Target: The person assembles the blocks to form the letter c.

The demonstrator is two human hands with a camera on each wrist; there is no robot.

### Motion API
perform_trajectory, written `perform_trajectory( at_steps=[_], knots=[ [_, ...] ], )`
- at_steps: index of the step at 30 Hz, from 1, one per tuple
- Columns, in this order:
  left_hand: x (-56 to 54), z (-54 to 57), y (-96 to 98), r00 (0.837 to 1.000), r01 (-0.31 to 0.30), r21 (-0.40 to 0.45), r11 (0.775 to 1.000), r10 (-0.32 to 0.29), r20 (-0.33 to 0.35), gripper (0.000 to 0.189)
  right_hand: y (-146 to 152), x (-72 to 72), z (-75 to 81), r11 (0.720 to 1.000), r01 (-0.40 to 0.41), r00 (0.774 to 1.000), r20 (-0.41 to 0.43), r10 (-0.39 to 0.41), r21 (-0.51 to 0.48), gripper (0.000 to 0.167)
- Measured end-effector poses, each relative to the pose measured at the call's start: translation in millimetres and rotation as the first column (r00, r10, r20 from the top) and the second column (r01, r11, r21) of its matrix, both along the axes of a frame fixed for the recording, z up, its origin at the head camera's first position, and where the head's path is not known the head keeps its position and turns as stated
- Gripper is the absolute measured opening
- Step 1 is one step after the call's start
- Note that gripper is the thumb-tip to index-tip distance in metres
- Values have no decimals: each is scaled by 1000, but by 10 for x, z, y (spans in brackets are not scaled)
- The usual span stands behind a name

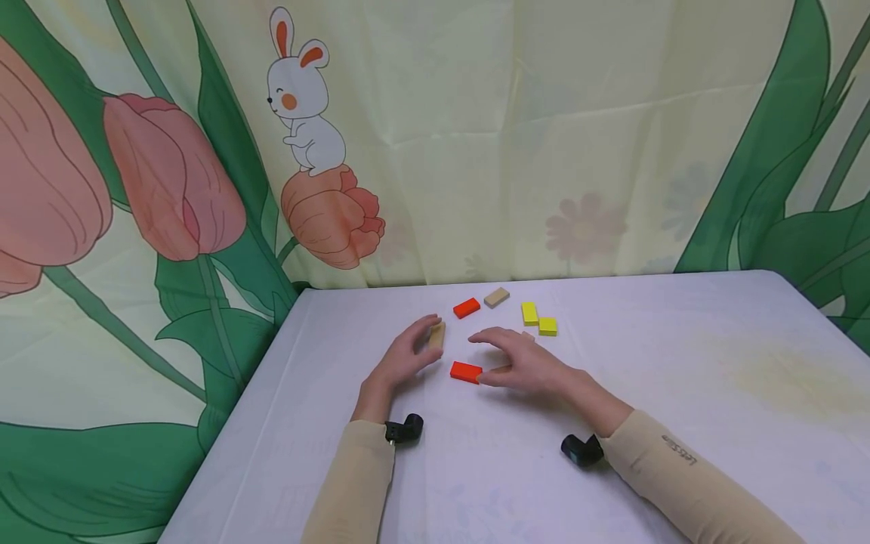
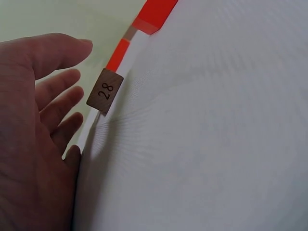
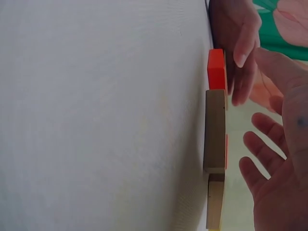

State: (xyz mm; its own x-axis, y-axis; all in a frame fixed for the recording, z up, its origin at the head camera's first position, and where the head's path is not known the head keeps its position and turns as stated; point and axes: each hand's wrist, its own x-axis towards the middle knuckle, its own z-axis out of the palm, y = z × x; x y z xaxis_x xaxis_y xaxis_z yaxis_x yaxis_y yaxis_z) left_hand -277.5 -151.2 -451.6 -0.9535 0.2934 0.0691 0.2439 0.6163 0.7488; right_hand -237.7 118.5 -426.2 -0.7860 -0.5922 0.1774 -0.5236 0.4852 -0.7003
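My left hand [image 1: 405, 355] is at the left side of a plain wooden block [image 1: 437, 336], fingers loosely spread, gripping nothing. In the left wrist view this block's end [image 2: 105, 90] bears the number 28, and a gap shows between it and the thumb. My right hand [image 1: 526, 366] is held over the blocks with fingers apart. Its thumb tip overlaps the right end of the front red block [image 1: 466, 372] in the head view, but the right wrist view shows the hand clear of that red block [image 3: 216, 70]. Wooden blocks [image 3: 214, 130] lie below its palm, mostly hidden in the head view.
Behind the hands lie another red block [image 1: 467, 307], a wooden block [image 1: 497, 297] and two yellow blocks [image 1: 529, 313] whose corners nearly meet. A white cloth covers the table [image 1: 680, 453]. A printed curtain [image 1: 462, 151] hangs along its far edge.
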Motion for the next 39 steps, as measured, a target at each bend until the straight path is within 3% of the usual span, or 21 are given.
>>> perform_trajectory(
  at_steps=[16, 23, 39],
  knots=[
    [-13, -18, 3, 1000, 0, -59, 998, 0, -3, 60, -49, -6, -40, 997, -61, 998, 27, 60, 41, 52],
    [-16, -19, 8, 999, -17, -73, 997, 19, 37, 61, -65, -17, -60, 993, -81, 997, -7, 82, 84, 47],
    [-48, -2, 11, 998, -26, -110, 994, 32, 53, 61, -80, -56, -68, 980, -130, 988, -58, 140, 150, 38]
  ],
)
